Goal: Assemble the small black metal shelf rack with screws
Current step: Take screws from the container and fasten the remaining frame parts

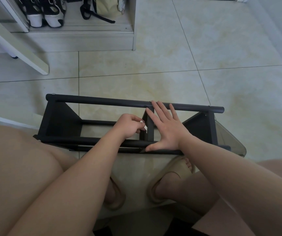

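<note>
On the pale tiled floor (205,48), just in front of the seated person's knees, the black metal shelf rack (102,101) lies with its long round rails running left to right and its flat end panels at either side. A narrow middle divider (149,123) stands between the far rail and the near rail. The left hand (128,125) is curled beside this divider, its fingertips pinching a small white piece (145,128) that is too small to identify. The right hand (167,128) lies flat and spread over the middle of the rack, holding nothing: its fingers reach up to the far rail and its thumb rests along the near rail. A small silver screw head (151,101) sits on the far rail just beside the tip of one finger, and another screw head (209,106) shows near the right end of the rail. A translucent grey piece (230,138) touches the rack's right end. The person's feet are in tan sandals (171,172) close under the rack. Farther off, at upper left, black-and-white shoes (45,11) and a pale bag (106,5) sit on a low white shelf (79,40).
</note>
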Tool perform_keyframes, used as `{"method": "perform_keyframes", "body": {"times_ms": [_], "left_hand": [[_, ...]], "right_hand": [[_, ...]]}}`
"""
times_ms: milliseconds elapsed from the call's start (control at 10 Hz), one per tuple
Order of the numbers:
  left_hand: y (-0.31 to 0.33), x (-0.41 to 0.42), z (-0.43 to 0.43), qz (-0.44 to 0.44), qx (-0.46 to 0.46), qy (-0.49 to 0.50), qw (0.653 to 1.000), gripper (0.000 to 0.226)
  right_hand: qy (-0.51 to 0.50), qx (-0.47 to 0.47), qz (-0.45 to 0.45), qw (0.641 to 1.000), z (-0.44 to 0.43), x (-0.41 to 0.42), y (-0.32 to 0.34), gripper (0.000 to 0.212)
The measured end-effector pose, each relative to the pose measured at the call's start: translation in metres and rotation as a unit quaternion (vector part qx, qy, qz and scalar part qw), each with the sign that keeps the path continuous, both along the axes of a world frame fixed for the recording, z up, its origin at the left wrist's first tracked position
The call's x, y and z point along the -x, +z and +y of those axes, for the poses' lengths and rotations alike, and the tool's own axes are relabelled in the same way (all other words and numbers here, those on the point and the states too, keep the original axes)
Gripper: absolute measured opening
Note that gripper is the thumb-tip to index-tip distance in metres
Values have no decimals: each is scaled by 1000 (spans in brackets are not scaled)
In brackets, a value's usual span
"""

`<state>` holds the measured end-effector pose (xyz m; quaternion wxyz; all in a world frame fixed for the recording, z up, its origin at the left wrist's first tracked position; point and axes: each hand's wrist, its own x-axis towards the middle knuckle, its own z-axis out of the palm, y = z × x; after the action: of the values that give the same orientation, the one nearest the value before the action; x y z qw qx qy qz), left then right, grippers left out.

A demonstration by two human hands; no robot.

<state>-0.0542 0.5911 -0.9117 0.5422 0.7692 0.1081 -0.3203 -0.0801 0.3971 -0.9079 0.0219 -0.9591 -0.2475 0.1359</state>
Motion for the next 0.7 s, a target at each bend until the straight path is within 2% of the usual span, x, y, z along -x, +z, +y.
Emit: {"method": "perform_keyframes", "body": {"times_ms": [400,700], "left_hand": [[0,1,-1,3,-15,-32,999,4],[3,-3,1,69,-3,-27,997,6]], "right_hand": [[0,1,-2,1000,0,0,-1,138],[2,1,-5,1000,-1,0,-2,137]]}}
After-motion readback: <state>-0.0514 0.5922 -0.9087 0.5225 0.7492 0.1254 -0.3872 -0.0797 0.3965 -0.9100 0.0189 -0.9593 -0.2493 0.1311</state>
